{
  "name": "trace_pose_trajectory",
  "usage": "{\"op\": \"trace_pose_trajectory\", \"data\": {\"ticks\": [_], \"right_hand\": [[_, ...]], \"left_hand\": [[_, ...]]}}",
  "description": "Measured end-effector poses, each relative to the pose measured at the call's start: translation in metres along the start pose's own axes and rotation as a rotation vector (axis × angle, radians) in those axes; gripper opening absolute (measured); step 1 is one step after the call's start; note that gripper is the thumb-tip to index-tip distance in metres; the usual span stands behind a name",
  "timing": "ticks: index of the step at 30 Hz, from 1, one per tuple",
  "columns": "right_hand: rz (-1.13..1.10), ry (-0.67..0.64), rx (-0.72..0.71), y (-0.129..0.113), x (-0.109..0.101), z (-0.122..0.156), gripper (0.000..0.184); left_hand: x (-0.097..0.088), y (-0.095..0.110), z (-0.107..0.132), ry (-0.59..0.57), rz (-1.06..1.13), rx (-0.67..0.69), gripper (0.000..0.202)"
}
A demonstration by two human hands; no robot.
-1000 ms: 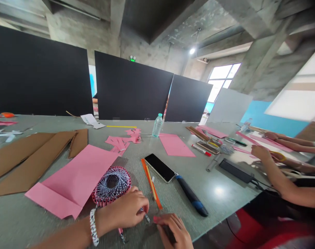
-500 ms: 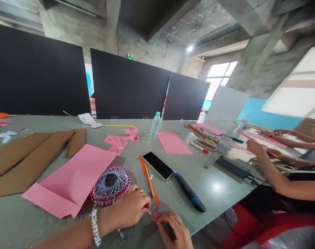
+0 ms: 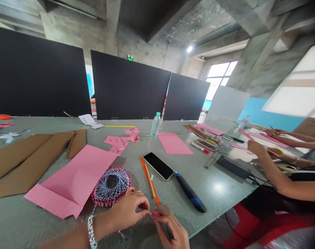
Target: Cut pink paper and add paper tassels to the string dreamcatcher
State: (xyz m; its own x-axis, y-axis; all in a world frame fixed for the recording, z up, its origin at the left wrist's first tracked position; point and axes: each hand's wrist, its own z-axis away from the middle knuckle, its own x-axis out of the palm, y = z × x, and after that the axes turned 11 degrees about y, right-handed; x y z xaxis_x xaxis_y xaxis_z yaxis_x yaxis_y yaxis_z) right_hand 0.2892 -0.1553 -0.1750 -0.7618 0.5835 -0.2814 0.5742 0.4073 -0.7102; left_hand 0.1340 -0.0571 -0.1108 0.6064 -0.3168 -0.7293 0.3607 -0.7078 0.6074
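The grey table (image 3: pixel 219 186) bears pink paper (image 3: pixel 76 176), brown cardboard (image 3: pixel 30 159), a woven ring (image 3: pixel 111 185), a phone (image 3: pixel 158 166) and a bottle (image 3: pixel 155 124).

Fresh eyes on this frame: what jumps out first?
The woven black, white and pink paper ring, low centre, at the edge of a big pink sheet. Nearer the camera, left hand and right hand meet fingertip to fingertip on something too small to tell. Black partition boards wall the far side of the table.

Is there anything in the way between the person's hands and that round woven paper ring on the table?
Nothing visible does. The left hand lies right beside the woven ring, on its near side, and the right hand meets it fingertip to fingertip.
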Motion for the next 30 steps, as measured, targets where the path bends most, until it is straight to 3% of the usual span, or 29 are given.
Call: {"op": "trace_pose_trajectory", "data": {"ticks": [9, 15, 21, 25, 30], "right_hand": [[0.022, -0.071, -0.087, 0.0, -0.001, -0.002, 0.017], [0.011, -0.048, -0.089, -0.002, 0.004, -0.003, 0.015], [0.05, -0.014, 0.029, 0.002, 0.008, 0.003, 0.009], [-0.014, 0.016, 0.209, 0.008, 0.01, 0.006, 0.009], [-0.168, 0.059, 0.39, 0.003, 0.015, 0.005, 0.015]], "left_hand": [[0.002, -0.002, 0.001, 0.017, -0.017, 0.005, 0.002], [0.006, -0.005, 0.003, 0.021, -0.057, 0.058, 0.002], [0.004, -0.006, 0.007, 0.002, -0.174, 0.218, 0.004], [-0.001, -0.004, 0.011, -0.015, -0.26, 0.336, 0.012], [0.002, -0.003, 0.012, 0.023, -0.288, 0.328, 0.002]]}}
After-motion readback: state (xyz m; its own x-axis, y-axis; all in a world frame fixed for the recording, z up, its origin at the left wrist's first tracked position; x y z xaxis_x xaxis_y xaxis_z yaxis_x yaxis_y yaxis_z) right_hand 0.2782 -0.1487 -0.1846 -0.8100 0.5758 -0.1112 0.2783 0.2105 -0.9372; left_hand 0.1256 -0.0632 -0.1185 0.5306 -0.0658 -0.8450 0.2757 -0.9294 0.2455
